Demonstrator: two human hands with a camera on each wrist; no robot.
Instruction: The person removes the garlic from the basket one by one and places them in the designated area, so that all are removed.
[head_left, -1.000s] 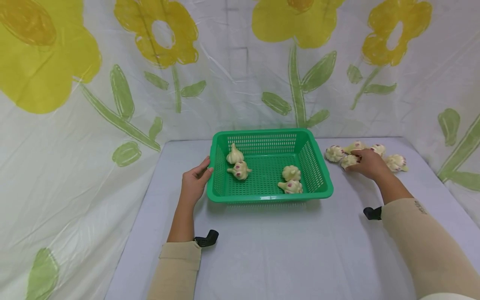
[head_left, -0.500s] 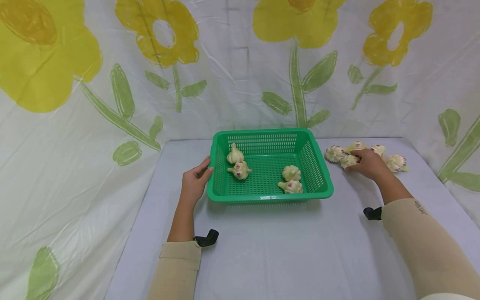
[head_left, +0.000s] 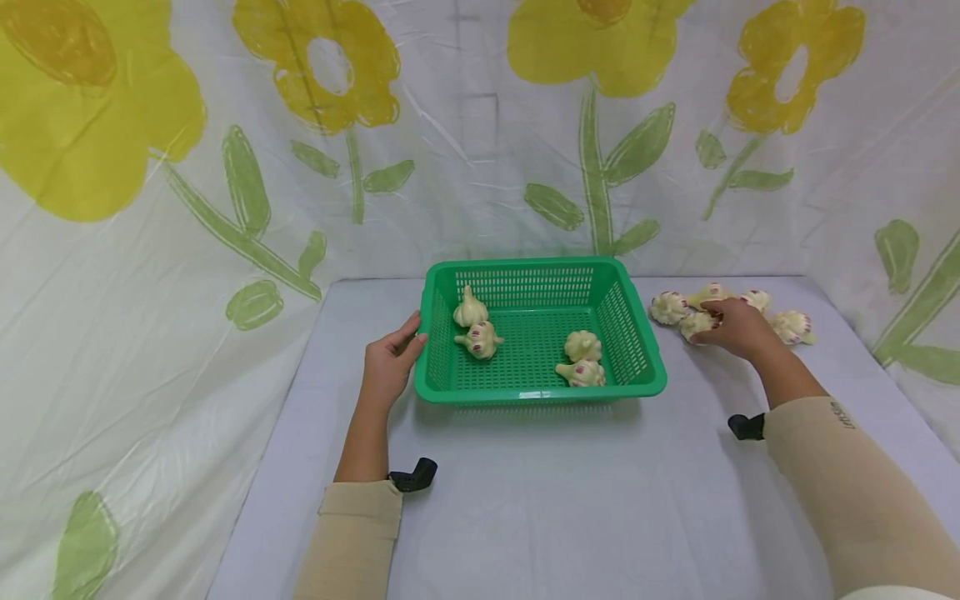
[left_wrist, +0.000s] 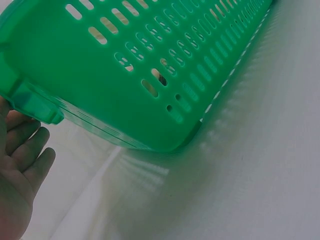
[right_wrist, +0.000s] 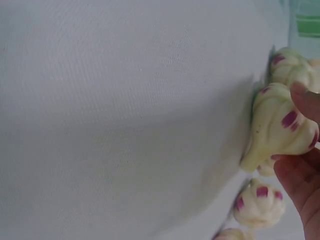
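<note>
Left hand [head_left: 386, 362]: fingers loosely extended, touching the green basket [head_left: 540, 395] just right of it. Four bulbs [head_left: 480, 340] inside, between the hands. Right hand [head_left: 738, 329]: thumb and fingers pinch a garlic bulb [head_left: 697, 327]; four loose bulbs [head_left: 669, 307] close around that hand.

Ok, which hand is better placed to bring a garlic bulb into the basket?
Right, I'd judge. The right hand grips a garlic bulb outside the green basket. The left hand touches the basket's opposite end, farther from that bulb.
</note>
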